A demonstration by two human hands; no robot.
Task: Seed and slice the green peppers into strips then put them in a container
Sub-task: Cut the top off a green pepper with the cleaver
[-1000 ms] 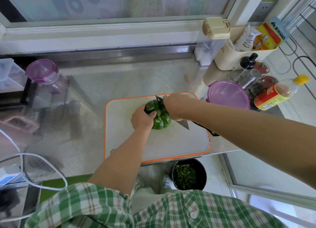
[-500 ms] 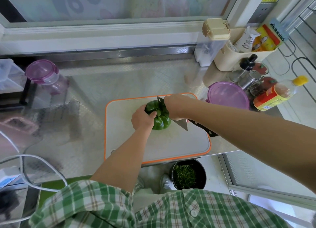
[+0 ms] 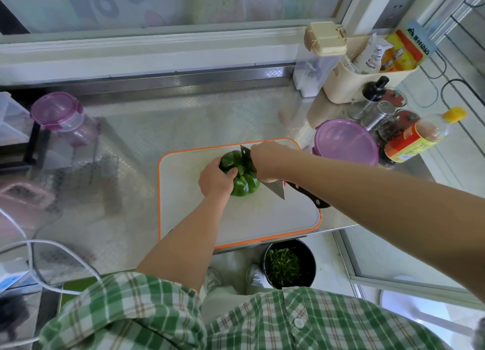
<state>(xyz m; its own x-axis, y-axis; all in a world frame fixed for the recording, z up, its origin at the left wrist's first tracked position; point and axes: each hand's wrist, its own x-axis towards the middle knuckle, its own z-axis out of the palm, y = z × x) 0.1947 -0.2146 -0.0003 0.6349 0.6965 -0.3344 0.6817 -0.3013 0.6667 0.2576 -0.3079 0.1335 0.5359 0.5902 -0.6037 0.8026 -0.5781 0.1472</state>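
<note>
Left grip is clenched round the pepper, toward the board's 12 o'clock; right grip clasps the knife by its blade at the pepper's 3 o'clock. Fingertips should be kept tucked and the blade pressed straight down.

Pepper: glossy green bell pepper, on the board's far half.
Knife: black-handled steel kitchen knife, blade against the pepper's right side.
Board: orange-rimmed white cutting board, lying flat.
Container: round purple-lidded tub, closed, just beside the board's right corner.
</note>
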